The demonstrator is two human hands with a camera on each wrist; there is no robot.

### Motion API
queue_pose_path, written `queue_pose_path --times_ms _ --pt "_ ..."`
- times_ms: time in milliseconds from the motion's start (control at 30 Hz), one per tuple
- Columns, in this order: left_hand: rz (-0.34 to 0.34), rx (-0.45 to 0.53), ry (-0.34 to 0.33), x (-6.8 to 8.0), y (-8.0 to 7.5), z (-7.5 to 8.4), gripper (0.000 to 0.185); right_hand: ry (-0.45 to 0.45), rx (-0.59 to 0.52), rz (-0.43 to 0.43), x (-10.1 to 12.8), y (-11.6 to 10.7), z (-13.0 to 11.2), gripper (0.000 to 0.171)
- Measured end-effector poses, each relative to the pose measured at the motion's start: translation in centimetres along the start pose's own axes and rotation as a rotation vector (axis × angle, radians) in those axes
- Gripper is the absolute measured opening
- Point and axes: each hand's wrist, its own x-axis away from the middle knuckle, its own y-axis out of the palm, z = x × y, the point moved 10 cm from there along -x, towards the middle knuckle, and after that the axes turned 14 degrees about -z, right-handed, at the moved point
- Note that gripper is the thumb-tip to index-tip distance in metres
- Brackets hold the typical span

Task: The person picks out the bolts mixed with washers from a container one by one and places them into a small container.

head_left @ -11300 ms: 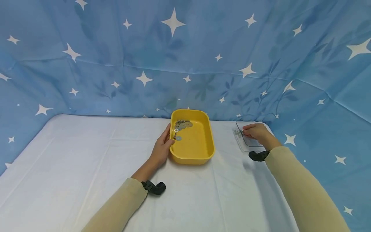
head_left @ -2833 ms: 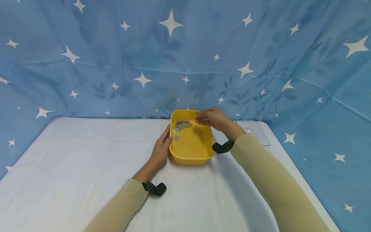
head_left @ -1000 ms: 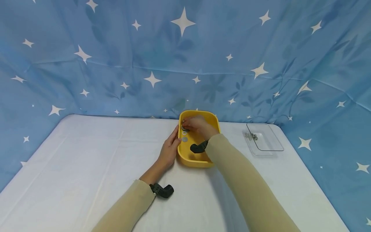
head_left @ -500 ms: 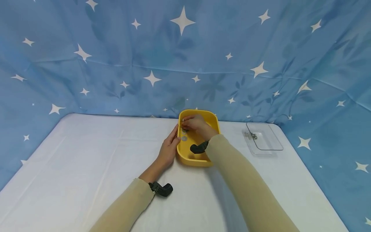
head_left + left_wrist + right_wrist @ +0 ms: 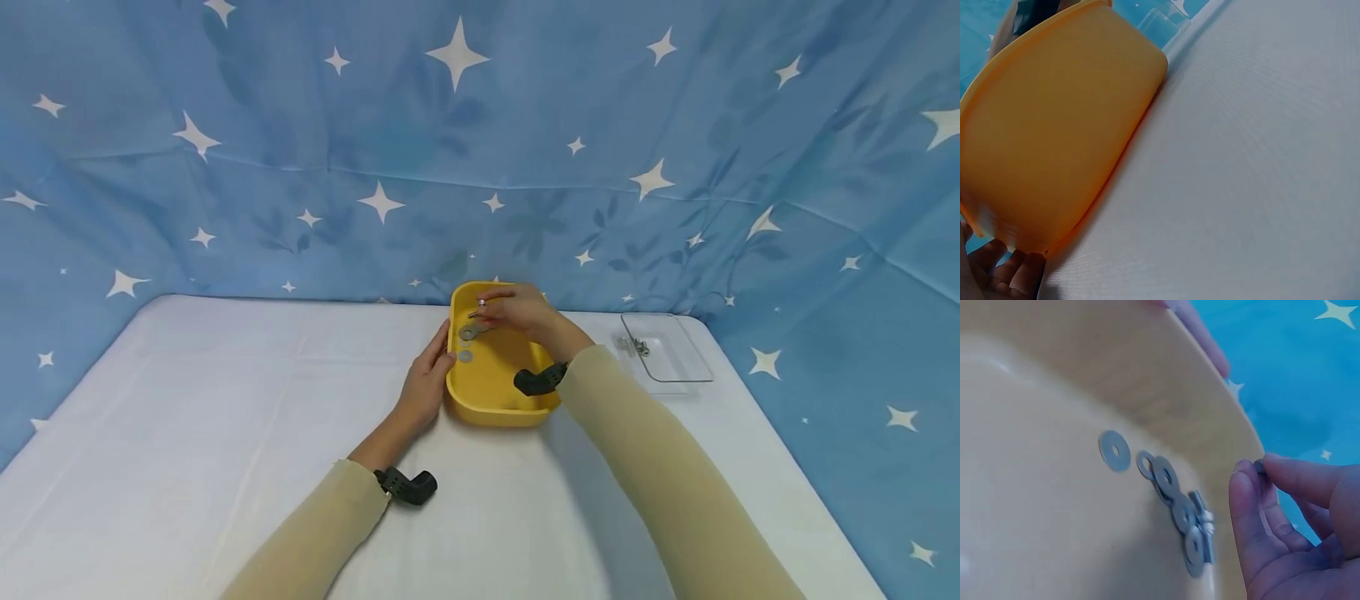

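Observation:
A yellow tray [image 5: 501, 392] stands near the back of the white table. Several flat washers [image 5: 468, 332] and bolts lie at its far left corner, seen close in the right wrist view as a washer pile [image 5: 1172, 487]. My right hand [image 5: 484, 307] hovers just above that pile and pinches a small bolt [image 5: 1259, 465] between thumb and forefinger. My left hand [image 5: 429, 379] rests flat against the tray's left outer wall [image 5: 1054, 137], and its fingertips [image 5: 1007, 275] touch the wall's base.
A clear plastic container [image 5: 667, 348] with a few bolts [image 5: 636, 343] in it sits to the right of the tray, near the table's right edge. Blue star-patterned cloth [image 5: 480, 150] closes off the back and sides. White cloth covers the table [image 5: 225, 433].
My right hand has risen off the washer pile and drawn slightly right, now pinching a small bolt. The left hand has stayed against the tray.

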Motion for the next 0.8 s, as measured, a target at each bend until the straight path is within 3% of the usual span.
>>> queue_pose_path --times_ms 233,467,800 --pt "-0.025 0.024 -0.044 -0.2 -0.2 -0.4 0.059 0.024 0.039 -0.025 2.4 -1.9 -0.6 0.045" --pt "-0.001 0.013 -0.030 0.3 -0.3 -0.2 0.058 0.037 0.101 -0.021 4.9 -4.7 -0.6 0.046" --pt "-0.008 -0.001 -0.012 0.3 0.3 0.3 0.059 0.041 0.169 0.052 9.7 -10.9 0.8 0.046"
